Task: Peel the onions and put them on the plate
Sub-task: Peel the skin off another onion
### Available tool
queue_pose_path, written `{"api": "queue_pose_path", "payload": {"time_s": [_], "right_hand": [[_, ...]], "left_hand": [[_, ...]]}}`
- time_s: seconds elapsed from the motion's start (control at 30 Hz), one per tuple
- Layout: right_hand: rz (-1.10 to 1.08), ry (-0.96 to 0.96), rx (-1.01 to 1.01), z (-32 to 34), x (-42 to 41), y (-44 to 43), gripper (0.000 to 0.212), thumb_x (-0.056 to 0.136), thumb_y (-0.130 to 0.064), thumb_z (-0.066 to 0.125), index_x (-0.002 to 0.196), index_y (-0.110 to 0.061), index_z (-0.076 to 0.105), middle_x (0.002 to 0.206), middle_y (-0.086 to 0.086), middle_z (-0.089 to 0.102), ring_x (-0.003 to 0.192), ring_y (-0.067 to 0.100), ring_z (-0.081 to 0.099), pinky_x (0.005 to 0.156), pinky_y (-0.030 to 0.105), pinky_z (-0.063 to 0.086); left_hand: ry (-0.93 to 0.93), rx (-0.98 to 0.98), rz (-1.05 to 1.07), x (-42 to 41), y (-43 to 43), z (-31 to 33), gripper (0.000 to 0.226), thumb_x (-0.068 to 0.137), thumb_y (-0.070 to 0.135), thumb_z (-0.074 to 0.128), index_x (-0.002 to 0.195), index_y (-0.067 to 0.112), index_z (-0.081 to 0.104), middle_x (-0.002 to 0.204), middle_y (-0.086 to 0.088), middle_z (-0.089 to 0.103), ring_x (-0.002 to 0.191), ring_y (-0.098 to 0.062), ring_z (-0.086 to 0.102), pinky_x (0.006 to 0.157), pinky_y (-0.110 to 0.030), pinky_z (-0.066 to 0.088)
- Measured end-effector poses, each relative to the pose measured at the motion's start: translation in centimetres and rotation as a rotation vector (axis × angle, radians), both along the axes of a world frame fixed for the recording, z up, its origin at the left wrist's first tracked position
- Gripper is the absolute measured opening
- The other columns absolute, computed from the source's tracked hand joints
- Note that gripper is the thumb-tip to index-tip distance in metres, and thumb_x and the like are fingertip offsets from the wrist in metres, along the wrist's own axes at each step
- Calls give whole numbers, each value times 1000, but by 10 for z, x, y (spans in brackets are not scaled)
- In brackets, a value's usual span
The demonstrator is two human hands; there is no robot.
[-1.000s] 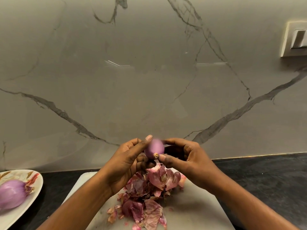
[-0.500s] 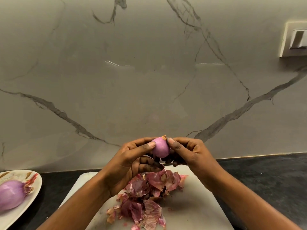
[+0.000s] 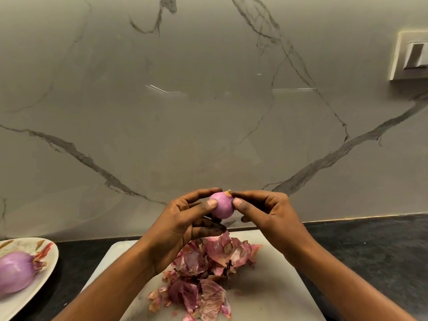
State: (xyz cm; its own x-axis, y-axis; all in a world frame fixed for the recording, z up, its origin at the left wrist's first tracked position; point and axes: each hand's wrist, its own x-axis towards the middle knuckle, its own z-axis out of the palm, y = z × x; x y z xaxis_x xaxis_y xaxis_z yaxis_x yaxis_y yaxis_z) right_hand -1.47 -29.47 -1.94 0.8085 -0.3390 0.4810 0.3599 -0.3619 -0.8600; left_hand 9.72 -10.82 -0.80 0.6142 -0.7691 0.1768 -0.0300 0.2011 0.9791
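- The cutting board (image 3: 273, 286) lay on the dark surface (image 3: 370, 251), heaped with peels (image 3: 208, 269).
- Left of the board, the plate (image 3: 49, 262) held a peeled onion (image 3: 15, 272).
- Above the board, the left hand (image 3: 183, 225) and right hand (image 3: 271, 214) gripped a small onion (image 3: 222, 205); pinching its dry tip off cleanly would finish it.

The way left to the plate (image 3: 49, 262) is open over bare dark counter (image 3: 76, 262), while the peel pile (image 3: 208, 269) covers the board (image 3: 273, 286) middle and the wall (image 3: 208, 112) closes the back.
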Motion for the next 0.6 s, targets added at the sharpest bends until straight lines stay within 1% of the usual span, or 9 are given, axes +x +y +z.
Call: {"api": "queue_pose_path", "payload": {"time_s": [0.07,0.17,0.27,0.4,0.5,0.6], "right_hand": [[-32,-43,-36,-1,0,-2,24,92,-19,76,116,-23,80,106,-11,81,103,8,74,79,22,59],[-35,-79,-29,-2,0,-2,25,88,-22,78,112,-18,81,103,-7,82,99,12,76,75,23,60],[-40,-103,3,-3,1,-4,23,86,-21,79,108,-14,82,98,-3,83,93,17,78,70,25,61],[-10,-128,30,-3,-1,-3,24,83,-24,77,105,-14,83,96,1,83,91,22,79,75,33,65],[50,-127,166,-1,-1,-3,18,86,-16,77,102,-10,82,95,9,82,91,27,80,78,34,66],[97,-100,293,0,0,-4,18,83,-13,77,99,-7,81,96,15,81,91,31,80,78,33,65]], "left_hand": [[-29,8,38,0,-1,-1,36,93,27,80,128,25,74,122,-19,74,94,-38,75,87,-41,64],[-121,27,114,-1,-1,-2,43,84,28,80,126,28,74,113,-14,77,94,-37,78,89,-43,64],[-215,27,161,-3,-2,-4,49,81,27,83,129,28,72,107,-11,77,94,-35,79,92,-46,63],[-283,24,188,0,-1,-7,58,76,23,89,132,26,71,110,-8,78,100,-31,78,94,-45,63],[-302,-5,176,1,0,-9,64,72,12,92,131,21,71,118,-5,78,110,-27,76,95,-41,62],[-311,-37,181,2,-1,-7,66,68,13,92,131,23,71,120,-5,77,112,-26,75,94,-40,62]]}}
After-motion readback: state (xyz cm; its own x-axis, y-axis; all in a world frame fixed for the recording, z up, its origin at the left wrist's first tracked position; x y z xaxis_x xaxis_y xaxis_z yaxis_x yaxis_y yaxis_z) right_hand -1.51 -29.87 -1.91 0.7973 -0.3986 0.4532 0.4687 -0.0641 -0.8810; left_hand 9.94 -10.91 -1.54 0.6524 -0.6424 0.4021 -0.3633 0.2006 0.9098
